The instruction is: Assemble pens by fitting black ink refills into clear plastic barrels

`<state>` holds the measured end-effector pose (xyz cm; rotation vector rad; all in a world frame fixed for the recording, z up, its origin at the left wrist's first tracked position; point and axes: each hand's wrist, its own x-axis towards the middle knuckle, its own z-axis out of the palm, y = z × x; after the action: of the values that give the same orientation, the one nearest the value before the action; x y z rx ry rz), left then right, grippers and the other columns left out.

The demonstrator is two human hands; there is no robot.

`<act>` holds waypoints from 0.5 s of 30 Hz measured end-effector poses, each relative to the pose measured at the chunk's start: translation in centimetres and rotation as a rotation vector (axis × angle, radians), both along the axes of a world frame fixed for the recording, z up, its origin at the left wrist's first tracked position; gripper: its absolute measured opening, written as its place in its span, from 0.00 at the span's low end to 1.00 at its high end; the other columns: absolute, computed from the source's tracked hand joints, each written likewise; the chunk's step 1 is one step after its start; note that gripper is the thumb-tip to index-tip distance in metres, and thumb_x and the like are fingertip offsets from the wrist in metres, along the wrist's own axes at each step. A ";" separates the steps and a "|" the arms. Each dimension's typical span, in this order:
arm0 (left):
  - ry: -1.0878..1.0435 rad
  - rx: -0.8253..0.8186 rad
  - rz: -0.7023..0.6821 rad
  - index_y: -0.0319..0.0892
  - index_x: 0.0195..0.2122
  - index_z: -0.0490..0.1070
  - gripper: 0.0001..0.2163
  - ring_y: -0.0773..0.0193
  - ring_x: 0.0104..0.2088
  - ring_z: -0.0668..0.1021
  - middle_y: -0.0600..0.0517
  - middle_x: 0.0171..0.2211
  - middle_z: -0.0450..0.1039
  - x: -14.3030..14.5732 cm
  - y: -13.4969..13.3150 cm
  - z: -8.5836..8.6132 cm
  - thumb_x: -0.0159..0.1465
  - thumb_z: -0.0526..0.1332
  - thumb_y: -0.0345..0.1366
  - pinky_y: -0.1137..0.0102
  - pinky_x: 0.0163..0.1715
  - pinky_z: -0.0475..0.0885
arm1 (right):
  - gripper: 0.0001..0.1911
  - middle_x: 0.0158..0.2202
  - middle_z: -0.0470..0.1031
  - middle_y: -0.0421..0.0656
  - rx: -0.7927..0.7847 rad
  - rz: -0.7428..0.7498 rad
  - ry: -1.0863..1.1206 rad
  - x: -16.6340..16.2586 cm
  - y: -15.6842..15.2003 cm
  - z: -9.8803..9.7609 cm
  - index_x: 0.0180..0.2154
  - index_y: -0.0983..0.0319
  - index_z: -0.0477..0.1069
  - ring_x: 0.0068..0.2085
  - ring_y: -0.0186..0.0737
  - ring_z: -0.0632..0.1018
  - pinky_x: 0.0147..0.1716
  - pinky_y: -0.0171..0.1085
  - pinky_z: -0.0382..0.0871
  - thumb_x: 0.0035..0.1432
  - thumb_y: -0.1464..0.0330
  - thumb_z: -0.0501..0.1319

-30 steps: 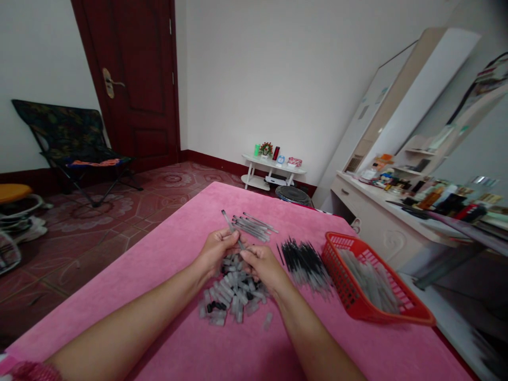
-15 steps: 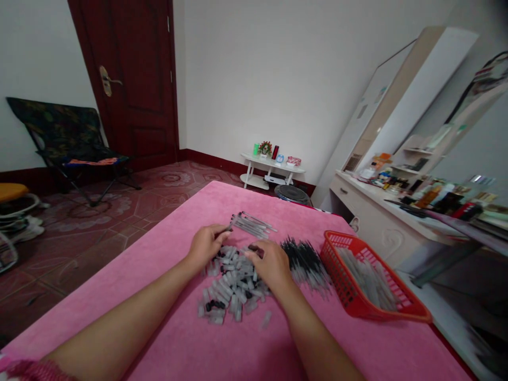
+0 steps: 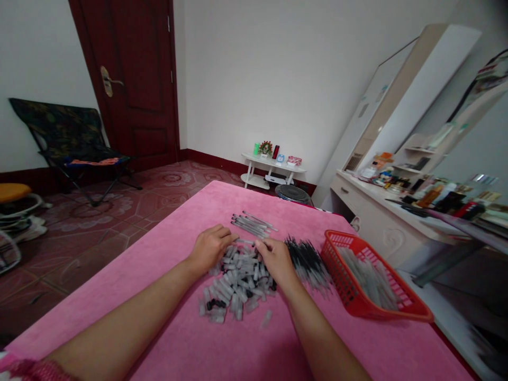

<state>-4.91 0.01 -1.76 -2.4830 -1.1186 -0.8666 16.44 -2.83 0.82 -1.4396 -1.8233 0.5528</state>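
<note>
My left hand (image 3: 211, 247) and my right hand (image 3: 274, 257) face each other over the far edge of a loose heap of clear and black pen caps (image 3: 238, 283). Between their fingertips runs a thin, pale pen (image 3: 245, 241), gripped near its left end by the left hand. The right thumb and fingers close at its other end, where a dark bit shows. Just beyond lies a row of grey pens (image 3: 254, 225) with dark ends. To the right of my right hand is a pile of black-tipped pen refills (image 3: 307, 262).
A red plastic basket (image 3: 344, 286) holding clear tubes stands on the right of the pink-covered table (image 3: 174, 338). A dressing table (image 3: 373, 211) crowded with bottles is beyond it. A folding chair (image 3: 63, 132) is at the left, near a dark red door (image 3: 130, 69).
My right hand has shifted up and slightly right, away from the caps. The pen, earlier at my left fingertips, now stretches between both hands.
</note>
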 end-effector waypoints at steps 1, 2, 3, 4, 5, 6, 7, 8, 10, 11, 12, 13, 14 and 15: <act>0.000 -0.005 -0.007 0.43 0.45 0.73 0.12 0.62 0.36 0.70 0.49 0.32 0.72 0.0 0.0 0.0 0.66 0.52 0.34 0.69 0.34 0.64 | 0.20 0.19 0.71 0.40 0.003 0.003 -0.003 0.0 0.0 0.0 0.21 0.63 0.71 0.24 0.36 0.71 0.25 0.31 0.58 0.59 0.59 0.53; -0.002 -0.014 -0.012 0.43 0.45 0.73 0.12 0.62 0.36 0.70 0.49 0.32 0.72 -0.1 0.0 0.0 0.66 0.52 0.33 0.69 0.34 0.65 | 0.19 0.19 0.71 0.40 0.006 0.009 -0.002 0.0 0.0 0.0 0.21 0.63 0.71 0.24 0.36 0.71 0.25 0.32 0.59 0.58 0.60 0.54; -0.003 -0.027 -0.015 0.43 0.44 0.73 0.12 0.61 0.36 0.70 0.49 0.32 0.72 -0.1 0.0 0.0 0.65 0.52 0.33 0.69 0.34 0.65 | 0.17 0.19 0.71 0.40 0.011 0.015 0.004 0.1 0.1 -0.1 0.21 0.63 0.72 0.25 0.36 0.72 0.26 0.32 0.60 0.57 0.61 0.55; -0.005 -0.040 -0.015 0.42 0.44 0.73 0.12 0.61 0.36 0.70 0.49 0.32 0.72 -0.1 0.0 0.0 0.65 0.52 0.32 0.68 0.34 0.65 | 0.15 0.21 0.72 0.40 0.016 0.022 0.010 0.1 0.1 -0.2 0.22 0.63 0.73 0.26 0.37 0.73 0.27 0.32 0.60 0.55 0.63 0.57; -0.006 -0.053 -0.014 0.42 0.43 0.73 0.12 0.61 0.35 0.70 0.49 0.32 0.73 -0.2 0.0 0.0 0.65 0.52 0.31 0.68 0.34 0.65 | 0.12 0.22 0.74 0.40 0.021 0.029 0.016 0.2 0.2 -0.3 0.24 0.63 0.74 0.27 0.37 0.73 0.28 0.32 0.61 0.54 0.64 0.58; -0.006 -0.063 -0.015 0.42 0.43 0.73 0.12 0.61 0.35 0.71 0.49 0.31 0.73 -0.2 0.0 0.0 0.65 0.52 0.31 0.68 0.33 0.65 | 0.10 0.24 0.75 0.40 0.024 0.033 0.021 0.3 0.2 -0.3 0.26 0.63 0.75 0.28 0.37 0.74 0.28 0.32 0.61 0.53 0.65 0.59; -0.005 -0.068 -0.015 0.42 0.43 0.73 0.12 0.61 0.35 0.71 0.49 0.31 0.73 -0.2 0.0 0.0 0.65 0.52 0.30 0.68 0.33 0.65 | 0.09 0.26 0.76 0.40 0.023 0.033 0.023 0.4 0.3 -0.4 0.28 0.62 0.76 0.29 0.37 0.74 0.29 0.32 0.62 0.52 0.65 0.60; -0.003 -0.070 -0.015 0.42 0.43 0.73 0.12 0.61 0.35 0.71 0.49 0.32 0.73 -0.2 0.0 0.0 0.64 0.52 0.30 0.68 0.33 0.65 | 0.09 0.26 0.76 0.40 0.016 0.033 0.019 0.4 0.3 -0.4 0.29 0.62 0.76 0.29 0.37 0.74 0.29 0.32 0.62 0.52 0.64 0.60; 0.004 -0.062 -0.014 0.42 0.43 0.73 0.12 0.61 0.35 0.71 0.49 0.32 0.73 -0.2 0.0 0.0 0.64 0.52 0.30 0.68 0.34 0.65 | 0.13 0.24 0.75 0.40 -0.010 0.031 -0.003 0.5 0.3 -0.3 0.28 0.62 0.76 0.27 0.36 0.73 0.27 0.31 0.61 0.54 0.61 0.58; 0.010 -0.057 -0.014 0.43 0.43 0.73 0.12 0.61 0.35 0.71 0.49 0.32 0.73 -0.2 0.0 -0.1 0.64 0.53 0.30 0.68 0.34 0.65 | 0.15 0.23 0.74 0.40 -0.019 0.029 -0.019 0.6 0.3 -0.2 0.26 0.63 0.75 0.26 0.36 0.73 0.26 0.31 0.60 0.55 0.60 0.57; 0.016 -0.050 -0.015 0.43 0.43 0.73 0.11 0.61 0.35 0.71 0.49 0.32 0.73 -0.1 0.0 -0.1 0.64 0.53 0.30 0.68 0.34 0.65 | 0.16 0.22 0.74 0.40 -0.019 0.028 -0.036 0.6 0.3 -0.2 0.25 0.63 0.75 0.26 0.36 0.72 0.26 0.31 0.59 0.56 0.60 0.56; 0.023 -0.042 -0.019 0.43 0.43 0.73 0.11 0.61 0.35 0.71 0.49 0.32 0.73 -0.1 0.0 -0.1 0.64 0.53 0.31 0.68 0.34 0.65 | 0.17 0.22 0.74 0.41 -0.017 0.030 -0.049 0.6 0.3 -0.1 0.24 0.63 0.74 0.26 0.36 0.72 0.26 0.31 0.59 0.57 0.60 0.56; 0.029 -0.036 -0.023 0.43 0.43 0.73 0.11 0.61 0.36 0.71 0.49 0.32 0.73 -0.1 0.0 -0.1 0.64 0.53 0.32 0.68 0.34 0.65 | 0.15 0.22 0.74 0.41 -0.011 0.030 -0.052 0.6 0.3 -0.1 0.24 0.63 0.75 0.27 0.36 0.73 0.26 0.31 0.60 0.56 0.62 0.56; 0.033 -0.031 -0.025 0.43 0.43 0.73 0.11 0.61 0.36 0.71 0.49 0.32 0.73 -0.1 0.0 -0.1 0.64 0.53 0.32 0.68 0.34 0.65 | 0.12 0.24 0.75 0.41 -0.008 0.029 -0.048 0.6 0.3 -0.1 0.26 0.63 0.75 0.28 0.36 0.74 0.27 0.31 0.60 0.54 0.63 0.58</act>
<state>-4.99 0.04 -1.89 -2.5321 -1.1001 -0.8179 17.07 -2.52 0.74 -1.4450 -1.8837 0.5447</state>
